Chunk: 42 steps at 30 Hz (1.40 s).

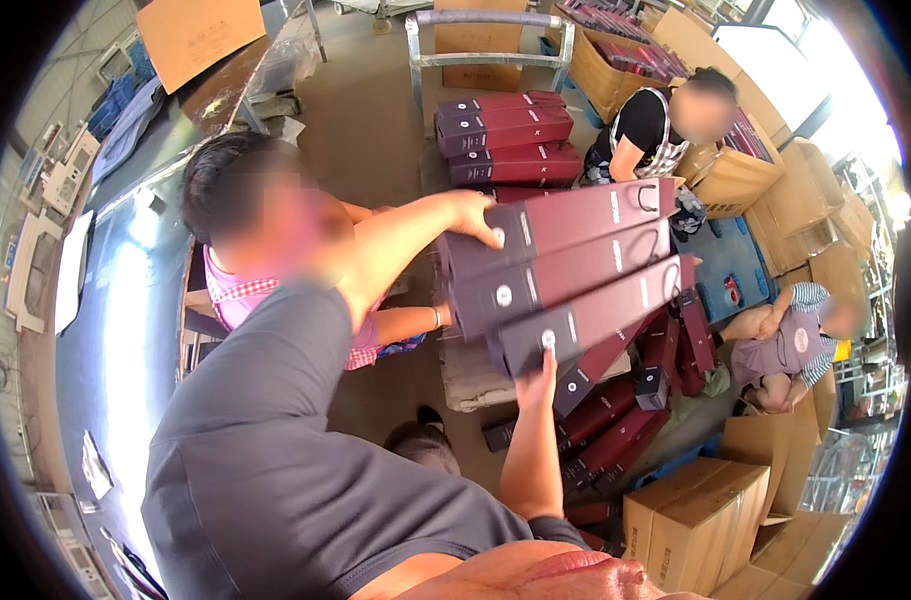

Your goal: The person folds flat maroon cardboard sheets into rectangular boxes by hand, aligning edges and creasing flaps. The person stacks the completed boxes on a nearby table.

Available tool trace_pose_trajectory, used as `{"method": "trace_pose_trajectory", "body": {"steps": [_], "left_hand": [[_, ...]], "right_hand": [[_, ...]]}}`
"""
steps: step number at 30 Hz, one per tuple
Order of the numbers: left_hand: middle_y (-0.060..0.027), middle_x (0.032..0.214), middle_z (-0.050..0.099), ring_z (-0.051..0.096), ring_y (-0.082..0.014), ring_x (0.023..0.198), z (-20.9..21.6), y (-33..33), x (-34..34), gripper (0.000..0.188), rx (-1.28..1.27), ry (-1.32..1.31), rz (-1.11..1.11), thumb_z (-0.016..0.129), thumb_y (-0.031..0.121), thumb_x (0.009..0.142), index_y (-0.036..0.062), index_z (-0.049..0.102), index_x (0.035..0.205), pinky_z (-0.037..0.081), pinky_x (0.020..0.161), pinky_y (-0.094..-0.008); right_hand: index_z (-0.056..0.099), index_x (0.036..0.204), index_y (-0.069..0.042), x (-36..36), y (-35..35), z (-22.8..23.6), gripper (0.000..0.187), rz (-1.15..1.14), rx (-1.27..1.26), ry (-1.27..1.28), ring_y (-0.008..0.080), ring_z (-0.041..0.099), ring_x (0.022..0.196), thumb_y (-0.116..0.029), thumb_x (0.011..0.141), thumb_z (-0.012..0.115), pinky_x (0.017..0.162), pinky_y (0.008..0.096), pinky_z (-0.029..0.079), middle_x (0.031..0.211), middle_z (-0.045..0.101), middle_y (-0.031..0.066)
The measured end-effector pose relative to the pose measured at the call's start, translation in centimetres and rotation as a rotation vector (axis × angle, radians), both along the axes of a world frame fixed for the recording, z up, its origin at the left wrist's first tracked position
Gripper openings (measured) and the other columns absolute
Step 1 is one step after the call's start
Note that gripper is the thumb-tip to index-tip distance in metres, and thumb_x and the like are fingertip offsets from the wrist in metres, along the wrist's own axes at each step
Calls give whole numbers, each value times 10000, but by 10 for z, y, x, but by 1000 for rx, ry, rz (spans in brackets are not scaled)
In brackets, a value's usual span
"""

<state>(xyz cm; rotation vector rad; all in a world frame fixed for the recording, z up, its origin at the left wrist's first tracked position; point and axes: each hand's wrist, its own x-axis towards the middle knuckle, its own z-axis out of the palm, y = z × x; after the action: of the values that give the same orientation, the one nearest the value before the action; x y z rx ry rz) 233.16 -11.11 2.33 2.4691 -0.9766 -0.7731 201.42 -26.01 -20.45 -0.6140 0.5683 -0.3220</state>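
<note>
The left side was taken up by a long worktable (pixel 96 390), its dark, smooth top streaked with glare. At the lower right, a brown corrugated carton (pixel 696 515) was set near further cartons with raised flaps. A pink-clad co-worker (pixel 238 285) was positioned between the worktable and a pale platform (pixel 471 393); this figure was partly covered by the wearer's dark grey sleeve (pixel 246 420), and the space left of the held load was thereby obstructed. Beyond the load, a second co-worker (pixel 636 130) in a checked garment was seen bent beside open cartons. A third, seated co-worker (pixel 791 355) was located at the right, near a blue plastic pallet (pixel 721 255). A tubular metal frame (pixel 491 60) was placed behind a stack of maroon boxes (pixel 516 140). Loose maroon boxes (pixel 616 415) were heaped at angles below the load.

Three held boxes (pixel 586 270) were carried side by side above the platform. Each was formed as a long, square-edged block, finished in maroon with a dark grey end section. The upper box was clamped at its grey end by the left hand (pixel 473 217); the lowest was gripped at its near end by the right hand (pixel 539 380). Cord handles (pixel 648 198) were fitted at the far ends, and round white emblems (pixel 504 295) were applied to the grey sections.
</note>
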Motion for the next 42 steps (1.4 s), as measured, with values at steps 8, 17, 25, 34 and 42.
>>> {"method": "trace_pose_trajectory", "body": {"steps": [8,17,25,34,42], "left_hand": [[-197,1534,306,296,-456,1401,-67,2,-68,846,319,-420,-110,803,347,692,50,458,1404,305,992,-781],[-231,1395,525,501,-375,1291,-58,232,-296,602,45,525,-190,634,343,913,-3,496,1387,418,1073,-452],[-185,1410,539,505,-349,1301,29,424,-447,621,-210,-128,970,671,304,867,27,513,1399,401,1098,-425],[-217,1590,263,206,-395,1484,87,657,-760,908,865,-424,2513,681,511,840,29,310,1515,228,1187,-498],[-180,1604,248,187,-382,1489,38,688,-982,1272,92,8,3489,780,712,624,83,200,1566,177,1187,-578]], "right_hand": [[33,1595,-316,88,-40,-13,1069,604,-230,639,345,47,1526,-704,807,643,1109,723,73,1679,45,0],[248,1553,-130,-55,45,-30,917,1551,-263,970,272,136,1492,-640,874,594,1131,603,169,1559,334,167],[339,1500,-65,-21,206,8,747,2279,-735,456,238,327,1392,-452,932,629,1105,500,301,1465,445,159],[470,1424,-29,-92,541,171,550,2551,-583,-369,187,530,1231,-192,946,688,1039,318,431,1326,571,97],[519,1385,-36,-178,667,231,512,2669,-595,-477,161,593,1057,-161,924,704,945,298,488,1257,604,102]]}}
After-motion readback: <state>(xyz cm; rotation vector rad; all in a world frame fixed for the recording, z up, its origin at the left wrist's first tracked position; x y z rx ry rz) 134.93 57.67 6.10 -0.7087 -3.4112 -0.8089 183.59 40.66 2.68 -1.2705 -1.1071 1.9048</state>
